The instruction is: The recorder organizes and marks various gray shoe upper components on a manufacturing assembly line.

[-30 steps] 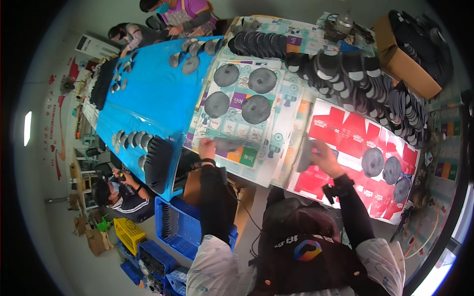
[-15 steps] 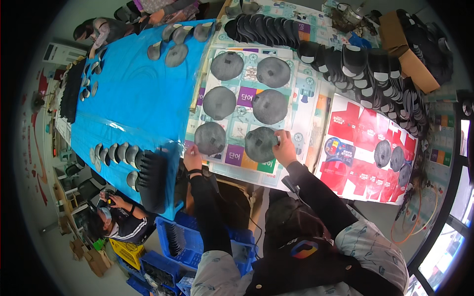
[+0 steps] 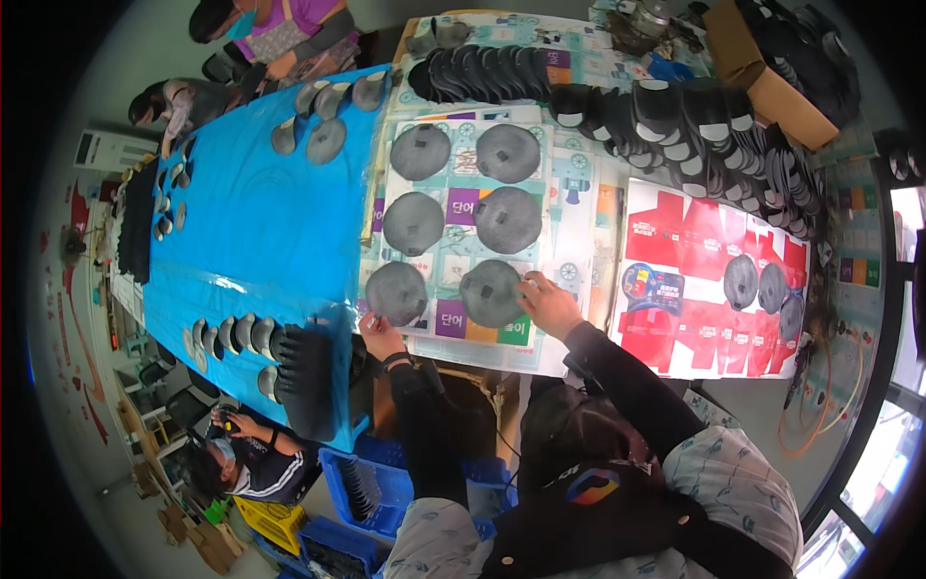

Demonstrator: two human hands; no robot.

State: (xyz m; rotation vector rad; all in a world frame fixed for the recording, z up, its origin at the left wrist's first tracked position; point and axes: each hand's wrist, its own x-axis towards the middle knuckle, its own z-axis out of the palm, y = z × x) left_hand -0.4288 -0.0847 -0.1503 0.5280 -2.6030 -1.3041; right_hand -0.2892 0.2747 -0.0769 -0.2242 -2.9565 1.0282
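Six dark grey round discs, each with a small black square patch, lie in two columns on a printed sheet. At the front right disc, my right hand is closed on the right edge, thumb and fingers pinched there. My left hand sits at the lower left of the front left disc; its fingers are drawn together close to the disc and the sheet's edge. Whether those fingertips grip anything is too small to tell. A black band circles my left wrist.
On the left runs a blue-covered table with curved black pieces and a black stack. Rows of black curved pieces lie behind the sheet. A red printed sheet carries more discs. Blue crates stand below. Other people work at the left.
The whole view has shifted a little, showing more of the person at the far left. Both hands stay by the same two front discs, which look unmoved on the sheet.
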